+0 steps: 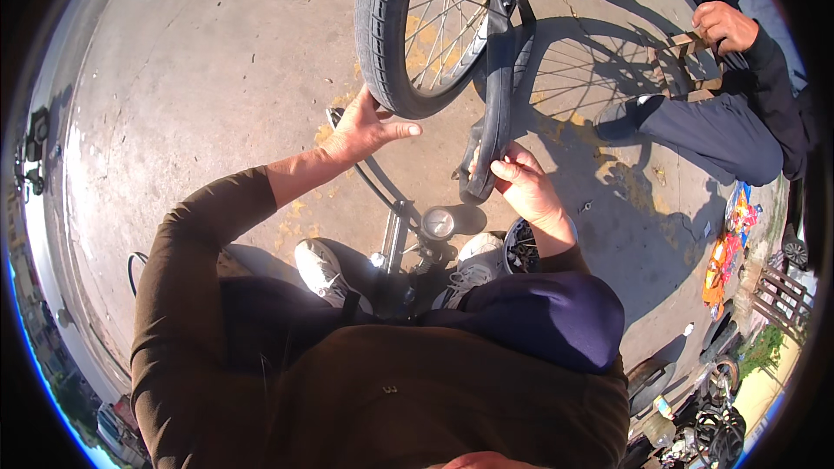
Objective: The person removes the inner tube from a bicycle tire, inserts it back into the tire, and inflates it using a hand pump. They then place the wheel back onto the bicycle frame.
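Observation:
A bicycle wheel with a black treaded tire (382, 43) stands up in front of me, at the top middle. My left hand (360, 130) is at the tire's lower edge, thumb stretched out and fingers spread, some hidden behind the rubber. What looks like a black inner tube (499, 78) hangs in a narrow loop to the right of the wheel. Low on that loop, my right hand (528, 187) pinches it between thumb and fingers. A floor pump with a round gauge (439, 223) stands between my shoes, and its black hose (375, 175) curves up toward my left hand.
Beside my right wrist is a bowl (521, 246) of small parts. At the upper right another person's hand (728, 26) rests by a wooden block frame (691, 65). Orange and red packaging (721, 256) lies at the right, with bicycle parts (708, 434) below.

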Demonstrator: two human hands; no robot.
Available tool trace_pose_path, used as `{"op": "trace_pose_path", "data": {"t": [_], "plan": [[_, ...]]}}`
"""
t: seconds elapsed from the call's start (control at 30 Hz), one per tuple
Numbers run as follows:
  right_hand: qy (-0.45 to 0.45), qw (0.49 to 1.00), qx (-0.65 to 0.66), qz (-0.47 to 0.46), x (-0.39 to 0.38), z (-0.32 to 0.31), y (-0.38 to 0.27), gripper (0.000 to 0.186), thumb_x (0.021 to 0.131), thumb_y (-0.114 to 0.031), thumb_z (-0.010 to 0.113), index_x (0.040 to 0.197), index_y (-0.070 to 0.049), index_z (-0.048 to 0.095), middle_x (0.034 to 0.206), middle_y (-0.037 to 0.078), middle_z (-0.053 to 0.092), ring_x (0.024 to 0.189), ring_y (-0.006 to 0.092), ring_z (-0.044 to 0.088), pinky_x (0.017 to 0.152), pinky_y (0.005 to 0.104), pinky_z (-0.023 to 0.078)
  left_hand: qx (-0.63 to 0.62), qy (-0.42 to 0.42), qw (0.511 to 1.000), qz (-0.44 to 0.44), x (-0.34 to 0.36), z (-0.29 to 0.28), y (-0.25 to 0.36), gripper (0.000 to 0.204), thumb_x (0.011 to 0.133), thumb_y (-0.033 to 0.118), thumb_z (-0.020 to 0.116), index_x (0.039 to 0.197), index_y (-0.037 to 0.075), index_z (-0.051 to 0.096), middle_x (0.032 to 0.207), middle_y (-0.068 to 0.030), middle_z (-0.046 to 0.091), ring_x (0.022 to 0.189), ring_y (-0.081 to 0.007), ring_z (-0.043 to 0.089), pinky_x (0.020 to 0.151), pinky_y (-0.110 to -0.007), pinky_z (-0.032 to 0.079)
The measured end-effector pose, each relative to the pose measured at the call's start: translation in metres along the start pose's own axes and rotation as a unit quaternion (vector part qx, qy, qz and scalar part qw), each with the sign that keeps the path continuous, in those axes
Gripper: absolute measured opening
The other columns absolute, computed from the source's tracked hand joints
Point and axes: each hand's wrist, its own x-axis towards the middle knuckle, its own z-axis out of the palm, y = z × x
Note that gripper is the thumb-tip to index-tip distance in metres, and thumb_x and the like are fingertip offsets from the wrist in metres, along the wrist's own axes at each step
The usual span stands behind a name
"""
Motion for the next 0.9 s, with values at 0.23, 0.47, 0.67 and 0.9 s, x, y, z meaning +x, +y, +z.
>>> {"op": "trace_pose_path", "data": {"t": [0.23, 0.47, 0.67, 0.9], "plan": [[-0.006, 0.935, -0.354, 0.024, 0.020, 0.035, -0.031, 0.022, 0.093, -0.016, 0.061, 0.110, -0.001, 0.062, 0.092, -0.002, 0.061, 0.082, 0.0061, 0.057, 0.075, 0.0215, 0.047, 0.138, 0.103, 0.981, -0.089, 0.011, -0.013, 0.045, 0.038, 0.078, 0.021, 0.074, 0.104, -0.004, 0.061, 0.091, -0.0107, 0.069, 0.085, -0.0174, 0.065, 0.080, -0.031, 0.052], [-0.050, 0.973, -0.227, 0.001, 0.039, 0.110, -0.114, 0.030, 0.096, -0.015, 0.056, 0.122, 0.000, 0.052, 0.099, 0.003, 0.061, 0.089, 0.0123, 0.063, 0.079, 0.0291, 0.054, 0.248, 0.100, 0.963, -0.025, 0.016, -0.040, 0.088, 0.038, 0.077, 0.027, 0.069, 0.096, -0.006, 0.063, 0.079, -0.0160, 0.067, 0.074, -0.0239, 0.066, 0.070, -0.036, 0.052], [-0.169, 0.885, -0.269, -0.341, 0.043, 0.194, -0.232, 0.020, 0.097, -0.016, 0.055, 0.113, -0.006, 0.062, 0.103, 0.007, 0.069, 0.089, 0.0229, 0.066, 0.082, 0.0337, 0.053, 0.329, 0.074, 0.941, -0.008, 0.019, -0.046, 0.112, 0.037, 0.077, 0.031, 0.064, 0.085, -0.006, 0.065, 0.071, -0.0185, 0.065, 0.070, -0.0284, 0.066, 0.067, -0.039, 0.052], [-0.055, 0.750, -0.593, -0.287, 0.057, 0.158, -0.119, 0.016, 0.089, -0.007, 0.063, 0.105, -0.003, 0.063, 0.085, 0.012, 0.066, 0.083, 0.0217, 0.066, 0.074, 0.0306, 0.050, 0.309, 0.072, 0.948, 0.017, 0.030, -0.055, 0.109, 0.034, 0.078, 0.027, 0.063, 0.086, -0.006, 0.066, 0.072, -0.0190, 0.065, 0.070, -0.0277, 0.067, 0.067, -0.039, 0.052]]}}
